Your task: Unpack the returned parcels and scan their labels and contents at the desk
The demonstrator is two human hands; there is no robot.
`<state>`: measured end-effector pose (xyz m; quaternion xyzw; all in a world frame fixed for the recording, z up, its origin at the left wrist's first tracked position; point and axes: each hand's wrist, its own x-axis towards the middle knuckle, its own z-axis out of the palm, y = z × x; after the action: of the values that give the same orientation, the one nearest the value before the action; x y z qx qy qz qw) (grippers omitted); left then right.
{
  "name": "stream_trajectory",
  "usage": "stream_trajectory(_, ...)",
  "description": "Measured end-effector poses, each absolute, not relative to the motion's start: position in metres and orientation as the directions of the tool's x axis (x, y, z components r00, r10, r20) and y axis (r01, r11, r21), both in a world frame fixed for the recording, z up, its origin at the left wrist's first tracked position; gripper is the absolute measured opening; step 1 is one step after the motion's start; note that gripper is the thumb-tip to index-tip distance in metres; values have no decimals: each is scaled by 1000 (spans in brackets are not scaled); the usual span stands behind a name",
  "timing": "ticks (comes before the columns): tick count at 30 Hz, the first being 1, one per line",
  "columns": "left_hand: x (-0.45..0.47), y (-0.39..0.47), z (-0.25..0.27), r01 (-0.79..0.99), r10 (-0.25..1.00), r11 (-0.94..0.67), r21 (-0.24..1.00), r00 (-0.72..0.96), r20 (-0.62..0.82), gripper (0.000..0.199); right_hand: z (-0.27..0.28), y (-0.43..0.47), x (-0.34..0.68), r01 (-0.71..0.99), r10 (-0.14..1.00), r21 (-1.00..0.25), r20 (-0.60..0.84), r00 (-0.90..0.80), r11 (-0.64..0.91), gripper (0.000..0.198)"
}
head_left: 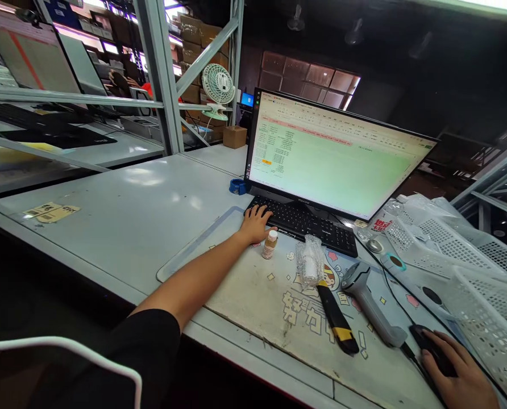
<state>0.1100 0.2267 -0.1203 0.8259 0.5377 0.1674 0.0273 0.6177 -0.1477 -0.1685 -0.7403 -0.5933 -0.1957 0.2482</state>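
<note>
My left hand (pixel 254 225) lies with spread fingers on the left end of the black keyboard (pixel 317 228). A small bottle (pixel 269 245) with a white cap and amber contents stands upright beside its thumb. At the lower right, my right hand (pixel 464 372) is curved over a black computer mouse (pixel 432 347). Between the hands, on the printed desk mat (pixel 253 289), lie a white item in bubble wrap (pixel 310 261), a black and yellow utility knife (pixel 339 321) and a grey barcode scanner (pixel 375 307). The knife's upper end meets the wrapped item.
A monitor (pixel 330 165) showing a spreadsheet stands behind the keyboard. White perforated baskets (pixel 487 318) crowd the right side, with cables alongside. A blue tape roll (pixel 237 186) sits left of the monitor. A metal frame post (pixel 162 79) and a clip fan (pixel 218 85) rise behind.
</note>
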Motion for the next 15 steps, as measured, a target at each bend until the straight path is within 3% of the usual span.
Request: stream_trajectory(15, 110, 230, -119, 859, 887, -455, 234, 413, 208, 66, -181, -141, 623, 960, 791, -227, 551, 264, -163, 67)
